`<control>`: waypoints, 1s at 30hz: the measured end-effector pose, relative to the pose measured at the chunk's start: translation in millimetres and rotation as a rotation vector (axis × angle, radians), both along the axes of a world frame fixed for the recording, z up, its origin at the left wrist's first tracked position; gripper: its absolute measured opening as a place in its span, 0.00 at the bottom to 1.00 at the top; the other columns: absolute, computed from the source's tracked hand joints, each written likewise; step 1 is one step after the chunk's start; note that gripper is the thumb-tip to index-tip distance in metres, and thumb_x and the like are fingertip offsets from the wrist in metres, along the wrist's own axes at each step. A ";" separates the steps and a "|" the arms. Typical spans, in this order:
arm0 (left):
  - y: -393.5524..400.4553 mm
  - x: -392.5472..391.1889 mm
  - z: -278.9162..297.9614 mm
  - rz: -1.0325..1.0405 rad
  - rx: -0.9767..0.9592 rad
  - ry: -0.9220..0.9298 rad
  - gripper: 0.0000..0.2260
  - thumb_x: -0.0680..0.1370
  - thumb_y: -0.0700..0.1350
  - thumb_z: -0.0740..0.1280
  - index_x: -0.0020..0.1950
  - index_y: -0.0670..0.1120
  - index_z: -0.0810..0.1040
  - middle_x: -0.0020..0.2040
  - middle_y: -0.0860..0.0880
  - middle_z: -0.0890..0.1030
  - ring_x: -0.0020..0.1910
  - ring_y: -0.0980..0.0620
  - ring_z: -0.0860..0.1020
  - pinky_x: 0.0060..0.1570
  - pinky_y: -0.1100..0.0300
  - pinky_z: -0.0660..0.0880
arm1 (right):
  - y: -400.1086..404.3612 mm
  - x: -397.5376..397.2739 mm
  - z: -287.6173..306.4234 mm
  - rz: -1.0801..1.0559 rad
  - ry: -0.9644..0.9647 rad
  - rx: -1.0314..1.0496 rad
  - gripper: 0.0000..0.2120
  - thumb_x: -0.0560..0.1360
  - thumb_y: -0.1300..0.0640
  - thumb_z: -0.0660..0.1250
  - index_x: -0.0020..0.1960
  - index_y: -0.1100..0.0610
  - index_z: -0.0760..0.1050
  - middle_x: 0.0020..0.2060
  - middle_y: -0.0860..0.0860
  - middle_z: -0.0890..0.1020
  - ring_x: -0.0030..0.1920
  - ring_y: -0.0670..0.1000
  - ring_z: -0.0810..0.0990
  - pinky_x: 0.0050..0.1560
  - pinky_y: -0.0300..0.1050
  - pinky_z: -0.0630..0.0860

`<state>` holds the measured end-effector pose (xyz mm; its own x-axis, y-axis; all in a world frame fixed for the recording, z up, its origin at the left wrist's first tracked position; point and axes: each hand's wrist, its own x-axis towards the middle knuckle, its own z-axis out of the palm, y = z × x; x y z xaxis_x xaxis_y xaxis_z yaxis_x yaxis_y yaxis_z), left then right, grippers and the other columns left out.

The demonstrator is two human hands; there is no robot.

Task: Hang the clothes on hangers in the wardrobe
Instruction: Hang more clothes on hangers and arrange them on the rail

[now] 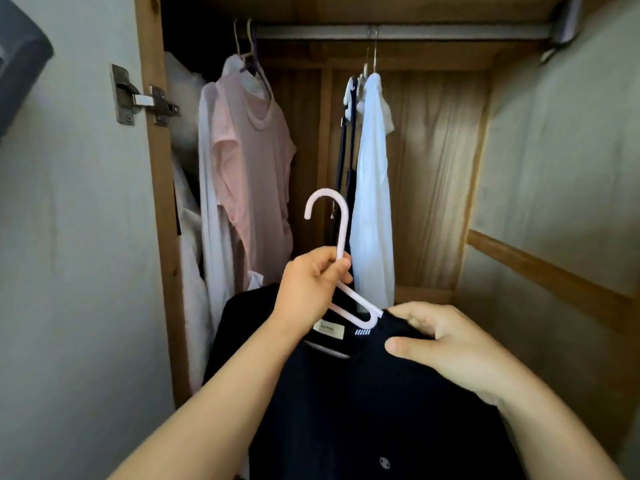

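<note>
Now the left hand (313, 289) grips the hanger (341, 268) neck; right fingers (420, 323) pinch the shirt (363, 403) shoulder just below. Let go early, and the shirt could slide off before reaching the rail (398, 31).

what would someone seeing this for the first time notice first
Front and centre, the left hand grips a pale hanger by its neck, hook up, while the right hand pinches the collar of a dark shirt on it. Behind, a pink top and white garment hang from the rail.
</note>
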<state>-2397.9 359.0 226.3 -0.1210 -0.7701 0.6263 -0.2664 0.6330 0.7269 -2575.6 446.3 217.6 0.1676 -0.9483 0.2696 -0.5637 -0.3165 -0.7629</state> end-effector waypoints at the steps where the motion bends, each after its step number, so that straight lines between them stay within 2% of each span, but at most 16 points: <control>1: -3.7 0.0 3.7 -0.029 -0.005 0.024 0.08 0.79 0.42 0.64 0.42 0.53 0.79 0.35 0.52 0.83 0.38 0.60 0.79 0.40 0.76 0.70 | 2.7 -2.5 3.9 0.041 -0.034 0.041 0.14 0.72 0.63 0.71 0.53 0.47 0.79 0.48 0.42 0.84 0.51 0.40 0.81 0.51 0.32 0.74; 2: -7.1 0.8 7.6 -0.055 -0.005 0.053 0.09 0.79 0.42 0.64 0.43 0.53 0.79 0.36 0.51 0.83 0.38 0.60 0.79 0.41 0.75 0.70 | 4.9 -3.8 6.5 0.083 -0.077 0.084 0.17 0.71 0.63 0.72 0.57 0.48 0.78 0.51 0.44 0.84 0.53 0.42 0.81 0.53 0.35 0.75; 4: -13.6 4.2 17.0 -0.115 0.001 0.111 0.08 0.79 0.42 0.64 0.44 0.54 0.79 0.37 0.51 0.83 0.39 0.59 0.79 0.42 0.72 0.73 | 7.8 -2.3 9.2 0.120 -0.182 0.133 0.25 0.67 0.54 0.76 0.62 0.47 0.75 0.57 0.44 0.81 0.56 0.43 0.80 0.55 0.39 0.76; 6: -20.2 9.5 27.2 -0.175 0.003 0.149 0.08 0.79 0.42 0.64 0.47 0.54 0.79 0.37 0.51 0.84 0.40 0.57 0.80 0.46 0.68 0.74 | 7.0 5.8 9.8 0.127 -0.254 0.103 0.33 0.60 0.46 0.76 0.64 0.43 0.73 0.61 0.39 0.77 0.60 0.39 0.76 0.58 0.39 0.74; 8: -27.0 14.7 36.2 -0.209 -0.001 0.166 0.07 0.79 0.41 0.64 0.49 0.53 0.80 0.38 0.51 0.84 0.42 0.56 0.81 0.49 0.65 0.76 | 2.9 20.0 11.1 0.154 -0.283 0.045 0.36 0.58 0.42 0.75 0.65 0.38 0.70 0.64 0.37 0.74 0.64 0.35 0.71 0.61 0.37 0.70; 11: -36.6 25.7 52.0 -0.212 -0.008 0.204 0.07 0.79 0.40 0.64 0.53 0.47 0.80 0.39 0.49 0.84 0.42 0.55 0.82 0.48 0.67 0.76 | -9.7 47.0 20.3 0.203 -0.320 -0.025 0.39 0.58 0.41 0.74 0.67 0.33 0.65 0.64 0.33 0.71 0.64 0.31 0.67 0.58 0.31 0.69; 14: -44.1 35.0 68.0 -0.239 -0.001 0.206 0.08 0.79 0.38 0.63 0.55 0.42 0.79 0.40 0.46 0.83 0.41 0.53 0.81 0.46 0.68 0.77 | -29.6 68.6 31.1 0.222 -0.309 -0.072 0.43 0.58 0.42 0.74 0.69 0.31 0.60 0.66 0.34 0.69 0.66 0.33 0.65 0.62 0.32 0.68; 18: -53.9 44.4 90.3 -0.234 -0.022 0.206 0.09 0.79 0.37 0.63 0.57 0.40 0.79 0.40 0.45 0.83 0.42 0.52 0.80 0.50 0.62 0.78 | -55.6 92.2 46.7 0.221 -0.379 -0.109 0.47 0.56 0.46 0.76 0.72 0.40 0.61 0.68 0.42 0.71 0.69 0.42 0.66 0.71 0.47 0.64; 20: -60.3 50.0 101.5 -0.209 -0.027 0.222 0.09 0.79 0.38 0.63 0.57 0.42 0.79 0.43 0.45 0.83 0.43 0.51 0.81 0.49 0.63 0.77 | -69.0 101.3 56.3 0.212 -0.395 -0.122 0.47 0.58 0.51 0.76 0.73 0.45 0.60 0.66 0.43 0.72 0.69 0.42 0.66 0.67 0.41 0.67; 21: -64.3 53.7 107.3 -0.191 -0.035 0.225 0.09 0.79 0.39 0.64 0.56 0.45 0.79 0.45 0.45 0.83 0.45 0.51 0.81 0.49 0.64 0.77 | -76.6 105.7 61.5 0.213 -0.401 -0.126 0.45 0.61 0.53 0.76 0.73 0.47 0.60 0.65 0.43 0.73 0.67 0.40 0.68 0.61 0.35 0.70; 23: -71.8 61.2 115.7 -0.154 -0.048 0.220 0.08 0.79 0.42 0.64 0.54 0.51 0.79 0.49 0.48 0.82 0.50 0.52 0.80 0.51 0.65 0.76 | -91.9 110.6 70.7 0.221 -0.430 -0.124 0.39 0.67 0.60 0.75 0.73 0.49 0.61 0.64 0.44 0.73 0.58 0.35 0.72 0.47 0.27 0.72; 25: -78.7 69.7 121.5 -0.139 -0.056 0.228 0.08 0.80 0.44 0.62 0.55 0.53 0.78 0.50 0.53 0.82 0.51 0.55 0.79 0.47 0.70 0.75 | -109.5 112.2 81.0 0.225 -0.466 -0.138 0.35 0.70 0.65 0.72 0.73 0.51 0.63 0.63 0.46 0.74 0.50 0.31 0.74 0.42 0.24 0.72; 27: -86.1 78.4 125.3 -0.124 -0.063 0.236 0.07 0.80 0.46 0.62 0.57 0.53 0.76 0.48 0.57 0.80 0.49 0.59 0.79 0.42 0.74 0.73 | -132.0 114.3 92.5 0.214 -0.475 -0.161 0.34 0.70 0.66 0.71 0.72 0.51 0.63 0.63 0.47 0.74 0.53 0.34 0.75 0.50 0.28 0.72; 29: -97.3 85.3 128.8 -0.076 -0.079 0.217 0.06 0.79 0.48 0.62 0.55 0.54 0.77 0.49 0.57 0.80 0.51 0.57 0.79 0.43 0.72 0.73 | -157.4 115.6 106.0 0.204 -0.483 -0.190 0.36 0.70 0.65 0.72 0.74 0.53 0.61 0.65 0.48 0.73 0.63 0.43 0.73 0.65 0.41 0.69; 30: -103.1 88.0 130.2 -0.051 -0.087 0.214 0.06 0.79 0.49 0.62 0.54 0.55 0.77 0.50 0.56 0.80 0.52 0.56 0.79 0.45 0.69 0.73 | -169.5 116.3 113.5 0.201 -0.497 -0.198 0.37 0.70 0.65 0.72 0.74 0.53 0.61 0.66 0.48 0.73 0.65 0.46 0.72 0.68 0.45 0.68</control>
<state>-2309.9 256.0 356.5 -0.0156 -0.7081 0.7059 -0.0787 0.7047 0.7051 -2459.4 276.8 331.1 0.1472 -0.8344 0.5311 -0.0662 -0.5440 -0.8365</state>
